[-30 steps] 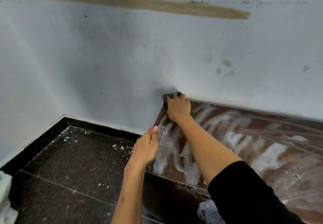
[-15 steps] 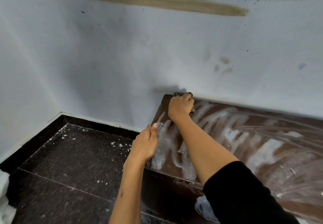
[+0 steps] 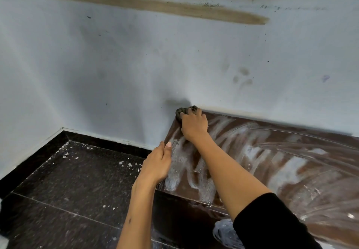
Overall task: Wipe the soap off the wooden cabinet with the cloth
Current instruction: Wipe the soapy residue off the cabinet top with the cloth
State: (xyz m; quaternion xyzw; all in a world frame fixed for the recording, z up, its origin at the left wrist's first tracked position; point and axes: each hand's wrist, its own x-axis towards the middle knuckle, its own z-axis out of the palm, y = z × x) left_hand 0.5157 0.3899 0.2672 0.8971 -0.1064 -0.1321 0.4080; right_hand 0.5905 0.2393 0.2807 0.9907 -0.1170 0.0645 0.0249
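Note:
The dark brown wooden cabinet top (image 3: 275, 173) runs from the centre to the right edge, streaked with white soap (image 3: 178, 163) across most of its surface. My right hand (image 3: 194, 125) grips a bunched dark grey cloth (image 3: 183, 111) and presses it on the cabinet's far left corner, right against the wall. My left hand (image 3: 158, 162) rests on the cabinet's left edge, its fingers wrapped over the side and the thumb up. Most of the cloth is hidden under my right hand.
A stained pale wall (image 3: 136, 64) stands directly behind the cabinet. A dark speckled tile floor (image 3: 68, 186) with white flecks lies to the left and below. A crumpled plastic bag (image 3: 225, 233) shows under my right sleeve.
My right hand slid the cloth a little right along the back edge, then back to the far left corner. My left hand has stayed on the edge.

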